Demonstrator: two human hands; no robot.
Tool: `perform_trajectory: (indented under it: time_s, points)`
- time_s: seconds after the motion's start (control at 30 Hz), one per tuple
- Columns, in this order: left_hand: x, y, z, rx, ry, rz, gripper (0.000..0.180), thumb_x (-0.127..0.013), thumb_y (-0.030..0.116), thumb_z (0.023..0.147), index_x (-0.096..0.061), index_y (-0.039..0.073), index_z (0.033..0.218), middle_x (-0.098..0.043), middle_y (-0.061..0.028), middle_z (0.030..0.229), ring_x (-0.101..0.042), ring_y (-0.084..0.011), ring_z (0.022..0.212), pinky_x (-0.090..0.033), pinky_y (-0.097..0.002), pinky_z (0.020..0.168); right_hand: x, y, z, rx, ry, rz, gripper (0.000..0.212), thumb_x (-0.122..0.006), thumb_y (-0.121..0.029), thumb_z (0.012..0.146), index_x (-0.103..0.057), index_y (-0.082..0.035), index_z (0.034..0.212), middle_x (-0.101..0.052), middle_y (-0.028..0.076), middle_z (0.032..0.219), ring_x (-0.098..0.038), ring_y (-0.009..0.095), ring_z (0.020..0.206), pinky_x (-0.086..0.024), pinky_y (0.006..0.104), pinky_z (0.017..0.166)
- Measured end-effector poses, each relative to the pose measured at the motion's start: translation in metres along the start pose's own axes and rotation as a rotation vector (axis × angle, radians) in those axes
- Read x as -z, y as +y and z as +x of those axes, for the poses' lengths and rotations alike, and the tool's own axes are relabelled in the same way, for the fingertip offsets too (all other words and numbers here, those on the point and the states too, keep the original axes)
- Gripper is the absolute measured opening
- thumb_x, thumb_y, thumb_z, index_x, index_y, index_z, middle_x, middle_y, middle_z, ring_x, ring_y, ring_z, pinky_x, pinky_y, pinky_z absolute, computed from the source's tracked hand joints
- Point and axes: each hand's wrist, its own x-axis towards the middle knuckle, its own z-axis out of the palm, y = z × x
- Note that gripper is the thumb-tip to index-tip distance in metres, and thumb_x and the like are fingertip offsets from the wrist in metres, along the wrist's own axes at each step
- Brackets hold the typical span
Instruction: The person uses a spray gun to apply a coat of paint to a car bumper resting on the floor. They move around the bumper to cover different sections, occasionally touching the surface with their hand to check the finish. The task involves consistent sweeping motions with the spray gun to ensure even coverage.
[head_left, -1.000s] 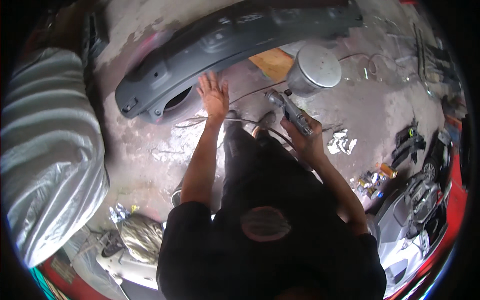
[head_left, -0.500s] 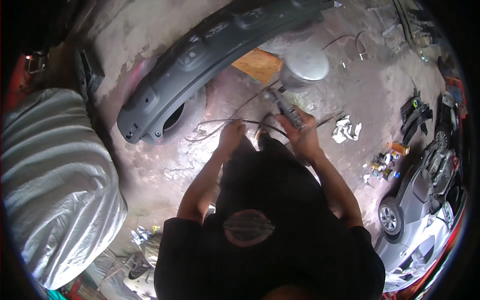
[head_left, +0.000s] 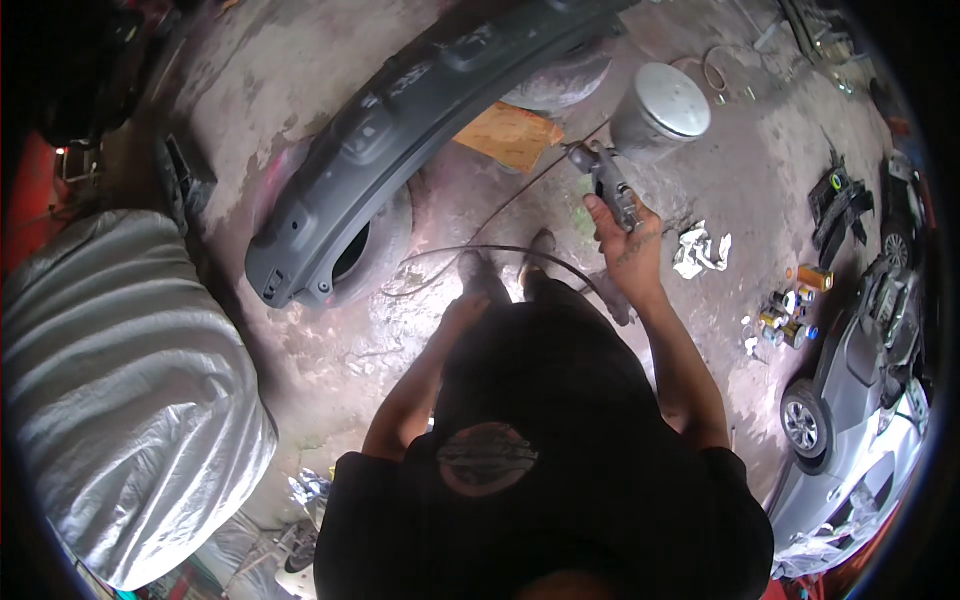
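Note:
My right hand [head_left: 632, 235] is raised ahead of me on the right, its fingers wrapped round a grey air tool [head_left: 613, 192] with a short head pointing up and left. A dark hose [head_left: 530, 249] arcs from near my right wrist to the left, in front of my shoes. Close to my left knee is my left hand [head_left: 466, 312]. Its fingers are hard to make out against the dark trousers, and I see nothing in it. A long dark grey bumper [head_left: 400, 115] lies ahead, propped on a tyre [head_left: 385, 245].
A metal drum [head_left: 645, 125] stands beyond my right hand, with a brown board [head_left: 510, 135] beside it. White crumpled paper [head_left: 700, 250] and several small cans [head_left: 785, 318] are on the floor at right. A silver car [head_left: 840, 430] is far right; a silver cover [head_left: 130, 390] bulks left.
My right hand has moved right and slightly up with the air tool. My left hand has drawn back from the hose toward my knee. The view has shifted slightly.

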Motion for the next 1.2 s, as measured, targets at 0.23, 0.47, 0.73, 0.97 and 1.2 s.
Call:
perform_trajectory:
  time_s: [0.23,0.47,0.73,0.97,1.2]
  points:
    - [0.019,0.027,0.003,-0.054,-0.067,-0.201,0.044,-0.064,0.036,0.101,-0.068,0.003,0.131,-0.070,-0.0209,0.129,-0.066,-0.0355,0.122,-0.051,-0.0430,0.106,0.003,-0.014,-0.008,-0.056,-0.090,0.003,0.060,-0.077,-0.025,0.096,-0.058,0.021,0.129,-0.075,0.025,0.094,-0.071,0.026,0.079,-0.057,0.0356,0.077]
    - [0.050,0.107,-0.003,-0.136,-0.110,-0.424,0.040,-0.063,0.034,0.102,-0.072,0.005,0.129,-0.074,-0.0176,0.119,-0.071,-0.0272,0.109,-0.053,-0.0388,0.098,-0.001,-0.035,-0.020,-0.115,-0.527,0.120,0.041,-0.078,-0.025,0.095,-0.068,0.008,0.117,-0.074,0.014,0.094,-0.065,0.016,0.084,-0.053,0.0343,0.078]
    - [0.051,0.156,0.022,-0.222,-0.025,-0.404,0.047,-0.064,0.036,0.102,-0.065,0.008,0.139,-0.073,-0.0145,0.128,-0.072,-0.0250,0.110,-0.055,-0.0372,0.097,0.017,-0.053,0.020,-0.047,-0.300,0.049,0.048,-0.076,-0.024,0.097,-0.066,0.013,0.124,-0.075,0.019,0.087,-0.066,0.017,0.078,-0.055,0.0350,0.076]
    - [0.053,0.169,0.033,-0.260,-0.031,-0.381,0.058,-0.065,0.034,0.102,-0.054,0.000,0.148,-0.063,-0.0178,0.144,-0.065,-0.0285,0.126,-0.049,-0.0396,0.107,0.036,-0.057,0.064,0.085,0.070,-0.163,0.050,-0.076,-0.028,0.097,-0.066,0.016,0.120,-0.063,0.014,0.063,-0.058,0.016,0.058,-0.051,0.0368,0.059]
    - [0.037,0.161,0.039,-0.222,0.149,-0.353,0.058,-0.065,0.030,0.098,-0.054,0.002,0.147,-0.061,-0.0217,0.143,-0.063,-0.0343,0.127,-0.049,-0.0432,0.108,0.001,-0.056,0.061,0.156,-0.028,-0.151,0.057,-0.078,-0.033,0.095,-0.066,0.014,0.124,-0.061,0.015,0.058,-0.062,0.022,0.053,-0.049,0.0377,0.055]
